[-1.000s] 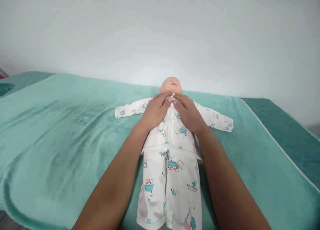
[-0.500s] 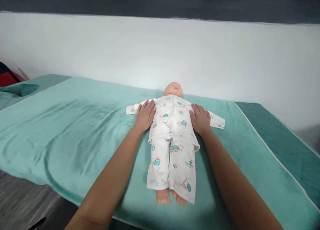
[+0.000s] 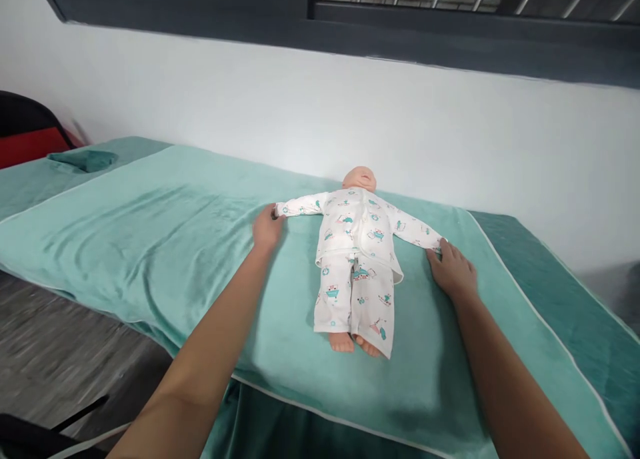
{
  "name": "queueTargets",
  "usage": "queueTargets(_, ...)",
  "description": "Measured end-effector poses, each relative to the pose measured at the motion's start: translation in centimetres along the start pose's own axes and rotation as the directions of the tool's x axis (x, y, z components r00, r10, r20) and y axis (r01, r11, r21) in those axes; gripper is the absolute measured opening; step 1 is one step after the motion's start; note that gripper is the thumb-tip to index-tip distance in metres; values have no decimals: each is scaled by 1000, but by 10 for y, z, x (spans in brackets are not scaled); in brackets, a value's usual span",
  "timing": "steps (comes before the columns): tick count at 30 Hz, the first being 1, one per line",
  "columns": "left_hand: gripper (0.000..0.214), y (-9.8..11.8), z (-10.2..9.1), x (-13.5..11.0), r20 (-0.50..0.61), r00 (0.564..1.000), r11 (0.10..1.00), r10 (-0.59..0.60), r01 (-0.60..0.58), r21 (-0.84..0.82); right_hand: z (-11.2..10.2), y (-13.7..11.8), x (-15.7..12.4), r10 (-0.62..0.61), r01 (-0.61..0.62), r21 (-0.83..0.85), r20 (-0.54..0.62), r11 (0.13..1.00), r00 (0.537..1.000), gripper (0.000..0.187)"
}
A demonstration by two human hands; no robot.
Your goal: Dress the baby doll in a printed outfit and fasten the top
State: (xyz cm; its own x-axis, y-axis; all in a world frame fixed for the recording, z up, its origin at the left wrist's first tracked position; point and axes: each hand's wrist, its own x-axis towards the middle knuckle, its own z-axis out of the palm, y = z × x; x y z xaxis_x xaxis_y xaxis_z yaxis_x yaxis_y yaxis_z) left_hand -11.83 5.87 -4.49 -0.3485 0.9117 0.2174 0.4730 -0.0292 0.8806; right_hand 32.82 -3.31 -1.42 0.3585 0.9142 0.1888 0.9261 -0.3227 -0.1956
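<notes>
A baby doll (image 3: 360,178) lies on its back in a white printed pajama top (image 3: 345,222) and matching pants (image 3: 334,296), arms spread and bare feet showing. At the end of the sleeve on the left, my left hand (image 3: 269,228) is closed, its fingers curled at the cuff (image 3: 281,209). On the other side, my right hand (image 3: 454,267) has its thumb and fingers about the opposite cuff (image 3: 436,242). No doll hands show beyond the sleeves.
A light green blanket (image 3: 200,246) with wrinkles covers the bed under the doll. Darker green cloth (image 3: 530,252) shows at the right. Behind stand a white wall (image 3: 250,106) and a dark window frame (image 3: 380,39). A red and black object (image 3: 33,142) is at far left.
Both hands have moved outward from the top's sides to the sleeve ends and now grip the cuffs. The view has tilted up, showing more window.
</notes>
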Motion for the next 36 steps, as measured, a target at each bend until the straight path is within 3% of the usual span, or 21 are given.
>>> queueTargets(4, 49, -3, 2, 12, -34, 999, 982, -28, 21, -190, -2, -3, 0, -7, 6, -10, -10, 1000, 1000, 63)
queueTargets(11, 47, 1, -1, 21, 87, 993, 909, 77, -34, -415, -4, -5, 2, 2, -2, -32, 1, 999, 1000, 63)
queueTargets(17, 33, 1, -3, 22, -45, 998, 920, 34, -49, -389, -3, -5, 4, 16, -15, -26, 2, 1000, 1000, 64)
queueTargets(25, 31, -2, -7, 27, -137, 986, 821, -94, 0, -570, -3, -6, 9, 55, -55, -21, 3, 998, 998, 60)
queueTargets(32, 66, -3, -8, 28, -80, 995, 769, -64, -2, -639, -3, -7, 9, 54, -54, -13, -11, 998, 998, 59)
queueTargets(36, 83, -5, -3, 27, -39, 996, 801, -83, 43, -598, -4, -6, 8, 52, -52, -1, -4, 999, 999, 61)
